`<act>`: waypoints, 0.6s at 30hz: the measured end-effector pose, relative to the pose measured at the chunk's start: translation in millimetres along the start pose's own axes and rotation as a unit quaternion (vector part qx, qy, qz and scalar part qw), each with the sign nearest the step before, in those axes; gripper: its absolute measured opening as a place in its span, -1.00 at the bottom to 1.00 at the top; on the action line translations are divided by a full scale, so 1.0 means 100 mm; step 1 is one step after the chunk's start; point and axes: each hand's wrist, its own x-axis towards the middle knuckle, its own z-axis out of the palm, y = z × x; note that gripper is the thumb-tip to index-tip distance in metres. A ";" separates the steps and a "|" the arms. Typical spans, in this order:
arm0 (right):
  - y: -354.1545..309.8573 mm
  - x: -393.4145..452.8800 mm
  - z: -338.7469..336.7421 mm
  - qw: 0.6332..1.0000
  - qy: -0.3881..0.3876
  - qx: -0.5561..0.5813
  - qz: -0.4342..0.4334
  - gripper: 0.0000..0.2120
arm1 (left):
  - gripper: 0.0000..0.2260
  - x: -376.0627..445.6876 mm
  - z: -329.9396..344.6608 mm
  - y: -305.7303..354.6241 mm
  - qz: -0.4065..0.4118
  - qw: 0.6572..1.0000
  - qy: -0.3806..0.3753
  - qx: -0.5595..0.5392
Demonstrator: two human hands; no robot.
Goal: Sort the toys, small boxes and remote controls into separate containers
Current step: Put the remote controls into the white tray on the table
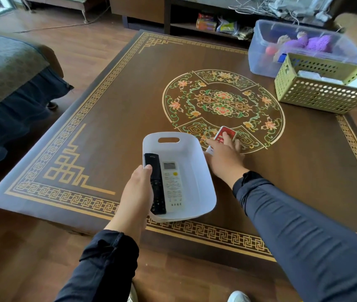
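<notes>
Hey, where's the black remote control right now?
In the head view, the black remote lies in the white tray at the table's near edge, left of the white remote, with the left hand gripping it.

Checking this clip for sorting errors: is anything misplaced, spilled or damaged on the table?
Nothing stands out. Both remotes lie in the white bin, toys in the clear tub. Only the red box under the right hand remains loose.
</notes>
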 end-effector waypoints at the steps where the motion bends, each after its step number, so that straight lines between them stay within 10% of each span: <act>1: 0.00 -0.01 0.02 1.000 0.009 -0.005 -0.009 -0.57 | -0.73 0.02 0.01 0.00 0.001 1.000 0.005 0.000; 18: -0.07 -0.83 -0.22 0.925 0.171 0.337 -0.029 -0.65 | -0.73 -0.03 0.06 0.03 -0.006 1.000 0.018 -0.008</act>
